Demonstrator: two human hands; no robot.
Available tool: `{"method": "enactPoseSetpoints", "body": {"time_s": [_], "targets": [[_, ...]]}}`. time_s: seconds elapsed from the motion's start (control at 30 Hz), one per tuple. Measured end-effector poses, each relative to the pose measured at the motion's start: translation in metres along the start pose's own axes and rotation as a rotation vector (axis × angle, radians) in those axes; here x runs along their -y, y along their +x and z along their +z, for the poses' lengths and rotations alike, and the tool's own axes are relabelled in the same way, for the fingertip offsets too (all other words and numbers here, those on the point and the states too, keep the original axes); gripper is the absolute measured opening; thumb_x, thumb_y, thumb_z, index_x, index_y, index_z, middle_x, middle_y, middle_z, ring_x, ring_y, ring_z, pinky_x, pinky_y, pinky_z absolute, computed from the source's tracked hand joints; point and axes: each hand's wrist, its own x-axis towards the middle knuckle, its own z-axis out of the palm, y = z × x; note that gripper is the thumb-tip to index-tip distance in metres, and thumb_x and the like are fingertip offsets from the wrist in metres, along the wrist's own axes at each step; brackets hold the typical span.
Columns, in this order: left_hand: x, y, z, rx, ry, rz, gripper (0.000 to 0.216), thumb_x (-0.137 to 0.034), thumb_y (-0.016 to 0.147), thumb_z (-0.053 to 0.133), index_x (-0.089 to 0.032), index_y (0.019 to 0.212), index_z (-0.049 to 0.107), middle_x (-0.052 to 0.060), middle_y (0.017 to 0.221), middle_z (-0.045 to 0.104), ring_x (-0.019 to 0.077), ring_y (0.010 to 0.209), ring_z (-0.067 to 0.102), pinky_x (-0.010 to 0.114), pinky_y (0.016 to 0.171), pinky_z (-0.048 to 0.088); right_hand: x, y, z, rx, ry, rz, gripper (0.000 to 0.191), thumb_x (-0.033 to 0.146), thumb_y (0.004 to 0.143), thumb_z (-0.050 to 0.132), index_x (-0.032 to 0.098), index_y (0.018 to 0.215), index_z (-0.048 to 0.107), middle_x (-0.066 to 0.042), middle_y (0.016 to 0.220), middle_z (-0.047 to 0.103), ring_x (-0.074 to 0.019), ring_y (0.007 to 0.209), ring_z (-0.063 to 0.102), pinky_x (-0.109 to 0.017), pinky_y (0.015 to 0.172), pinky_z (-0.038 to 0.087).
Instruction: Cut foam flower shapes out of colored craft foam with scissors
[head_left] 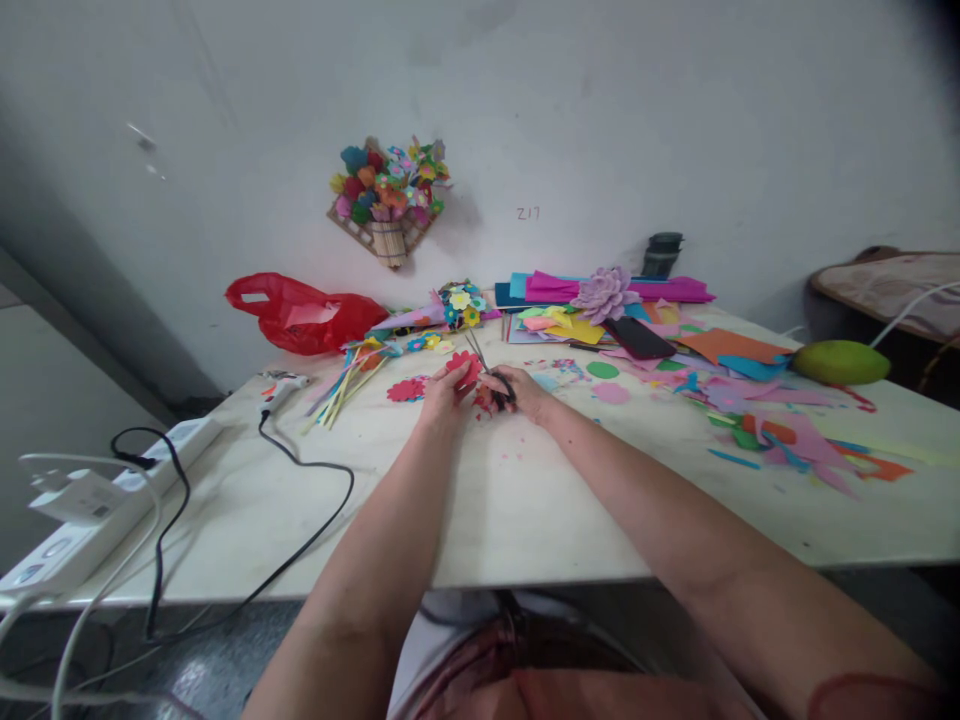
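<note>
The left hand (445,392) holds a red paper flower (465,366) above the middle of the pale surface (517,530), its fingers pinched together on the paper. Just beside it, the right hand (525,396) has its fingers curled round the dark handles of a pair of scissors (481,357); the blades point away from the person, stand slightly apart and come close to the flower's edge. Small red scraps (484,402) show beneath the hands. To the left lie red cut-outs (406,390) with scalloped edges, and farther out a bundle of thin strips (341,385) and a glue gun (283,393) with a black cord. A green disc (602,370) and a pink disc (612,393) lie to the right of the hands, near each other. Beyond them, a dark phone (640,338) rests by stacked coloured sheets and a lilac flower (606,293). A red plastic bag (307,318) sits at the back left, below a bouquet (390,195) of many colours fixed to the wall.
</note>
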Motion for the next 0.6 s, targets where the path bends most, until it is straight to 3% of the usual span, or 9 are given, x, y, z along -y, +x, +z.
{"method": "enactPoseSetpoints", "body": {"time_s": [0.27,0.6], "targets": [[-0.002,0.000,-0.002,0.058,0.109,0.041,0.019,-0.019,0.057,0.076,-0.015,0.073,0.067,0.004,0.071,0.069,0.0141,0.064,0.063,0.027,0.068,0.050,0.001,-0.001,-0.001,0.006,-0.004,0.015,0.032,0.046,0.077,0.063,0.015,0.077,0.054,0.001,0.056,0.061,-0.0077,0.041,0.053,-0.016,0.030,0.028],[-0.003,0.004,-0.005,0.061,0.077,0.075,0.018,-0.017,0.053,0.074,-0.015,0.067,0.064,0.004,0.066,0.067,0.0137,0.060,0.061,0.029,0.066,0.049,0.004,0.001,-0.010,0.047,-0.077,0.076,0.027,0.040,0.077,0.064,0.015,0.074,0.055,0.001,0.056,0.060,-0.0063,0.039,0.051,-0.016,0.030,0.027]]}}
